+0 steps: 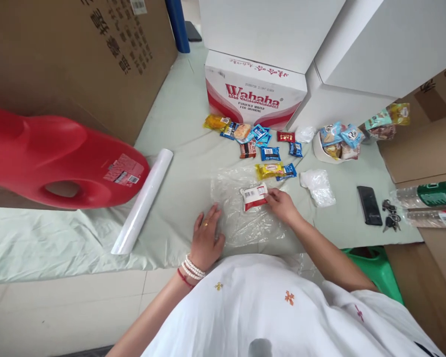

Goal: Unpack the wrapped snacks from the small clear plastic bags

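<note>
Red-and-white packet [254, 198], right edge pinched in right grip [281, 204], left grip [206, 239] loosely spread

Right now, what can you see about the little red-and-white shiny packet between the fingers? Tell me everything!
The small red-and-white oblong packet looks like glossy plastic, white above and red below, with barcode-like marks. It appears sealed and sits slightly slanted over clear crumpled plastic film. The bare right hand pinches its right end. Its lettering is too small to read.
</note>
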Motion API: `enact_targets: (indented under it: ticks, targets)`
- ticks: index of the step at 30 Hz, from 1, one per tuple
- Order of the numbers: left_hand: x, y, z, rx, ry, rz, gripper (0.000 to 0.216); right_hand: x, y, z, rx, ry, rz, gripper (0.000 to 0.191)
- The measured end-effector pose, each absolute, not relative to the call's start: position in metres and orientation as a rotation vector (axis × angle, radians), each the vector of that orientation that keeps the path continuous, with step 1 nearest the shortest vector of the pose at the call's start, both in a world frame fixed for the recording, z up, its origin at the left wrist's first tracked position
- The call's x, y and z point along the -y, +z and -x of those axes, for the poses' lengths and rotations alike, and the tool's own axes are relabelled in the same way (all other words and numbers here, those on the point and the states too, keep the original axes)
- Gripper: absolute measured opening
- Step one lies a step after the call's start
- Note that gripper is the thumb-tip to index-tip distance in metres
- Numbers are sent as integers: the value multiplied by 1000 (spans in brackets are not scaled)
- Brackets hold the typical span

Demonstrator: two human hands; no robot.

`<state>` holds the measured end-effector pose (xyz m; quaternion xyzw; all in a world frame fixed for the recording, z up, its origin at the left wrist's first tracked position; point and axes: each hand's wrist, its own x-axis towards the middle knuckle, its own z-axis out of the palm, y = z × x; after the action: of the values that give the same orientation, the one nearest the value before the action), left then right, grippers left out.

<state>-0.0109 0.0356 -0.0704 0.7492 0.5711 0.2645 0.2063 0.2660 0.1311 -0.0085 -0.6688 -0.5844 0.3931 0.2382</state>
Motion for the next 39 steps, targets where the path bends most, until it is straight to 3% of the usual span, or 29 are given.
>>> enact_targets:
  ticks: [3, 7, 13, 20, 25, 27, 29, 31, 39]
  targets:
    - [-34, -70, 15, -1594, 820, -2039, 65, -123, -3, -267, 1990, 644, 1828, 42]
    - [-38, -67, 15, -1685, 742, -2080, 50, -138, 7, -263, 2509, 643, 1629, 64]
    - [-44, -65, 11, -1772, 426, -2217, 47, -147, 16, -253, 2634, 570, 1691, 53]
    - [-27, -63, 16, -1937, 696, -2322, 61, -119, 2, -239, 2588, 712, 1713, 55]
    - [-29, -57, 34, -1146, 540, -2580, 73, -82, -7, -284, 2399, 810, 1369, 59]
    - [-33, -60, 43, -1040, 463, -2534, 79, -61, -11, -310, 2464, 846, 1246, 64]
    - [-37, -64, 51, -1064, 441, -2494, 58, -42, -19, -331, 2492, 853, 1243, 57]
    - [-44, -65, 55, -1079, 439, -2439, 32, -30, -28, -342, 2429, 836, 1300, 35]
    - [-109, -24, 38, -1473, 435, -1970, 40, -101, -12, -342, 2156, 904, 1482, 31]
